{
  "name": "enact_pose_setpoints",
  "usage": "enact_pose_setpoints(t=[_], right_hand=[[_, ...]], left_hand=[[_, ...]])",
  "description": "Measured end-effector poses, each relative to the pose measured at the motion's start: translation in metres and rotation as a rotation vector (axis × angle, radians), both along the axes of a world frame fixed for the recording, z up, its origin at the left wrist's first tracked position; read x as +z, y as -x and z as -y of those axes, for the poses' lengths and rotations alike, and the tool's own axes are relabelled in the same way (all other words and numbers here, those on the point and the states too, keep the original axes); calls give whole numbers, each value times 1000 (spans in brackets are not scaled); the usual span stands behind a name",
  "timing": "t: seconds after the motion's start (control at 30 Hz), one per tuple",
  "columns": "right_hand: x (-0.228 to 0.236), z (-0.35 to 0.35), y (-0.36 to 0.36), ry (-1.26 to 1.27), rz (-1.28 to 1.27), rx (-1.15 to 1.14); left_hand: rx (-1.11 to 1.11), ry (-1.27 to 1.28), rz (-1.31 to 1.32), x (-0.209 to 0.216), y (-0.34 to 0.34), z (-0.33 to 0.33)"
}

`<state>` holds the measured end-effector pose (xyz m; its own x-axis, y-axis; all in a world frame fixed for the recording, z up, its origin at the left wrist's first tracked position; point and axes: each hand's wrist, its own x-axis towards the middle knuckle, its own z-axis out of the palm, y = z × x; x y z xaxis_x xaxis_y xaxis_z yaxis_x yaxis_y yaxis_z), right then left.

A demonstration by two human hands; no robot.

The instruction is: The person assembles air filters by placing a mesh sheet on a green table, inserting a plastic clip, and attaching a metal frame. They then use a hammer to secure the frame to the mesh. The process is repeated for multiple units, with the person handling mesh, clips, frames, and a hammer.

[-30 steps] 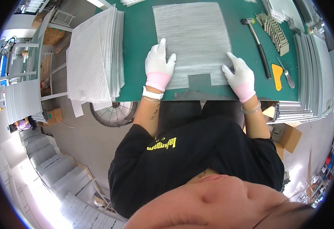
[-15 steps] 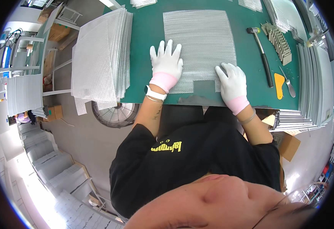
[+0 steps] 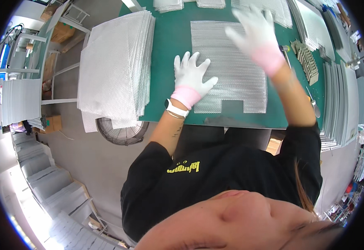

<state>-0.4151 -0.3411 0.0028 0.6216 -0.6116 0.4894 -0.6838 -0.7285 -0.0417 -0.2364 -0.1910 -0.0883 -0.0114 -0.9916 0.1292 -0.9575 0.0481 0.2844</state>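
Note:
A flat, silver metal mesh sheet (image 3: 232, 71) with a rectangular notch in its near edge lies on the green table mat (image 3: 169, 46). My left hand (image 3: 191, 79), in a white glove with a pink cuff, rests with spread fingers on its left edge. Above the sheet's far right part is my gloved right hand (image 3: 257, 37), blurred by motion. Its fingers look apart, and nothing shows in them. Beside my right forearm the hammer's head (image 3: 285, 48) peeks out, its handle mostly hidden. A small tool with a grey handle (image 3: 315, 109) lies to the right of that arm.
A tall stack of mesh sheets (image 3: 115, 66) overhangs the table's left edge, above a round floor fan (image 3: 121, 132). More mesh pieces (image 3: 280, 12) lie along the far side. A row of beige angled brackets (image 3: 306, 62) and stacked grey panels (image 3: 336, 104) stand at the right.
My right hand has lifted from the sheet's near right corner and moved far forward. My left hand stays at the left edge, its thumb now spread wider. The whole view has shifted slightly.

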Motion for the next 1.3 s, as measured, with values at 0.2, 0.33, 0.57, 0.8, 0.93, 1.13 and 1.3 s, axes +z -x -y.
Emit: enact_pose_setpoints(t=[0.2,0.33,0.57,0.8,0.93,1.13,1.3], right_hand=[[-4,120,-127,-451,-208,-574],[-15,151,-156,-665,-274,-559],[20,162,-154,-499,-235,-538],[-15,203,-144,-508,-221,-477],[-22,191,-146,-471,143,-598],[-5,142,-147,-306,265,-589],[-14,141,-154,-344,291,-514]], left_hand=[[-15,143,-108,-8,3,6],[-8,185,-131,-11,-2,3],[-19,151,-94,-10,0,3],[-24,126,-67,-12,6,5],[4,120,-64,-12,4,4],[22,129,-29,-14,4,4],[33,111,-17,-13,1,3]])
